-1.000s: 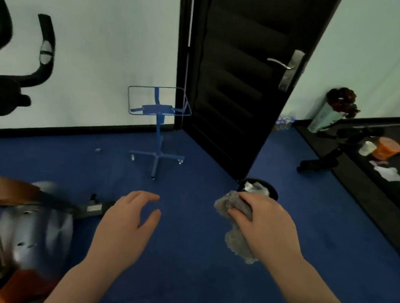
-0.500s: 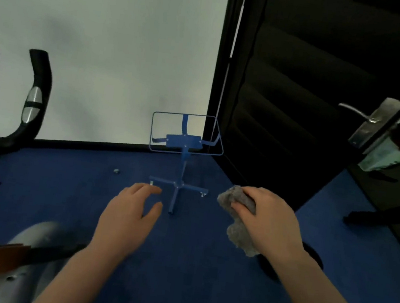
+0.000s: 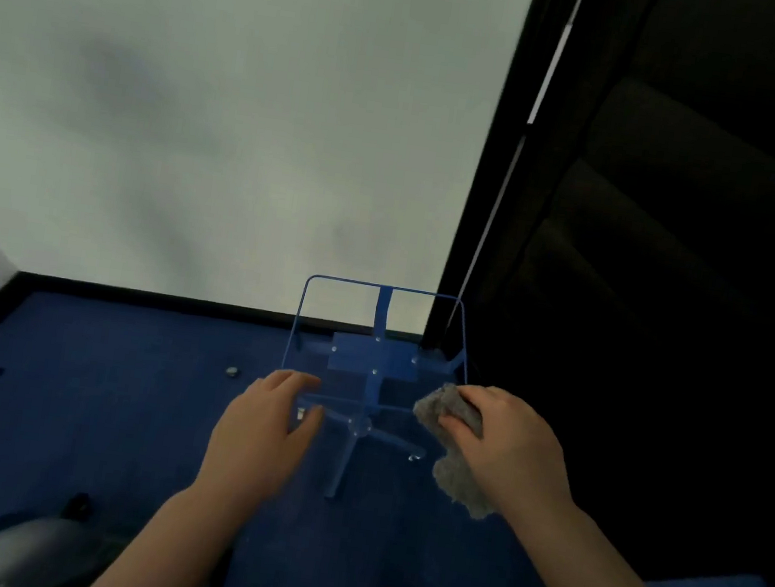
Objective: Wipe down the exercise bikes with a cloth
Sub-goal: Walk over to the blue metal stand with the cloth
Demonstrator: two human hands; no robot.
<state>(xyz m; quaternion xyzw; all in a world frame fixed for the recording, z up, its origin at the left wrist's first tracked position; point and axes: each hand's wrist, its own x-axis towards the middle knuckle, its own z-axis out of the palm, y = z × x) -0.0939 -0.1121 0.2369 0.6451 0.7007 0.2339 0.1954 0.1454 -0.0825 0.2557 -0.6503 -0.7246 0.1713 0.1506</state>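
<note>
**Cloth in the right hand, both hands out over the blue stand**

The right hand [image 3: 510, 450] grips a crumpled grey cloth [image 3: 451, 430], fingers curled over its top while the rest of the fabric hangs below the palm. The left hand [image 3: 259, 429] holds nothing; its fingers are loosely bent and the thumb is apart from them, and it sits in front of the left edge of a blue wire stand [image 3: 373, 370]. Whether it touches the stand's frame cannot be told.

The stand rises from a cross-shaped base on the blue carpet [image 3: 87, 426], close to the corner where the white wall [image 3: 228, 100] meets the dark door [image 3: 673, 281]. A black skirting strip runs along the wall's foot. To the left of the stand the carpet lies open, with only a few small bits scattered on it. A rounded grey part of an exercise bike [image 3: 32, 547] shows at the lower left edge, well apart from the cloth.
</note>
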